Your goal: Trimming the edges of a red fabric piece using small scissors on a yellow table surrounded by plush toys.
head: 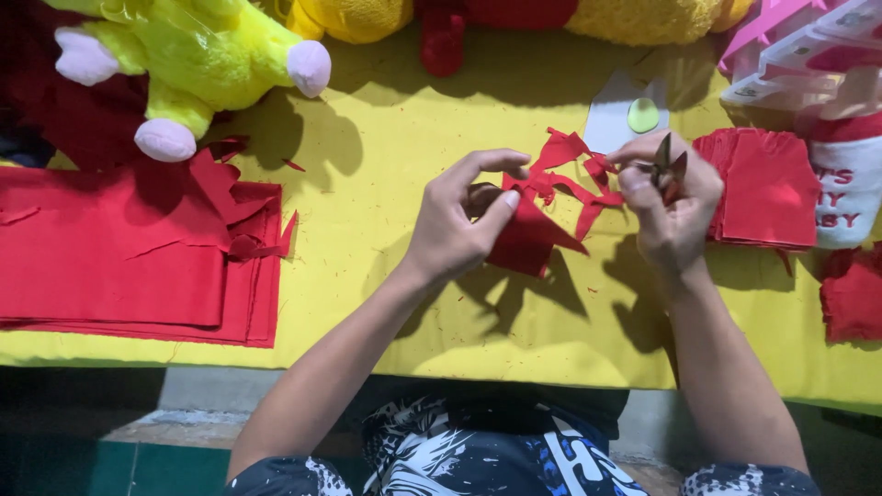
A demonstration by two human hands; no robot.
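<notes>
The left hand [455, 225] pinched a piece of red felt [533, 230] between thumb and fingers, above the yellow counter [367, 276]. The right hand [671, 197] had its fingers closed around small scissors [663, 165], blades at the felt's ragged strips.

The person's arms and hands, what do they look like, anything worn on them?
Both forearms are bare down to the left hand and the right hand. No gloves, watch or rings show. Near the elbows, short sleeves are dark with white splatter-like patterns, matching the shirt, which also has blue marks.
</notes>
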